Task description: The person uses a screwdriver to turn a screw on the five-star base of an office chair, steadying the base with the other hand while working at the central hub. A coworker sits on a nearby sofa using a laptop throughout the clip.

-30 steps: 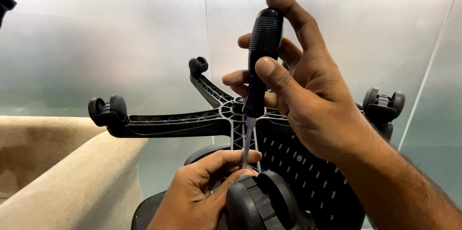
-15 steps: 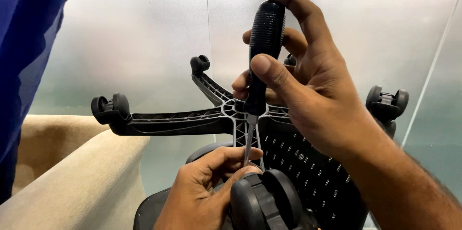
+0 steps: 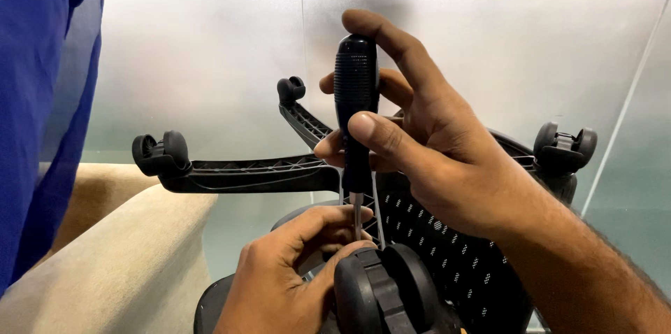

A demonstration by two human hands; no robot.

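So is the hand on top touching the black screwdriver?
Touching. The head view shows the right hand wrapped around the screwdriver handle, its thumb pressed on the front and its fingers curled over the top, with no gap.

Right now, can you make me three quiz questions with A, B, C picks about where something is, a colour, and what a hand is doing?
1. Where is the left hand?
A. Below the right hand
B. On the beige cushion
C. On the far left caster

2. What colour is the screwdriver handle?
A. Red
B. Black
C. Yellow

3. How is the screwdriver held?
A. Lying flat
B. Tip up
C. Upright, tip down

Answers:
1 A, it sits by the near caster under the right hand.
2 B, the grip is black.
3 C, the shaft points down toward the left fingers.
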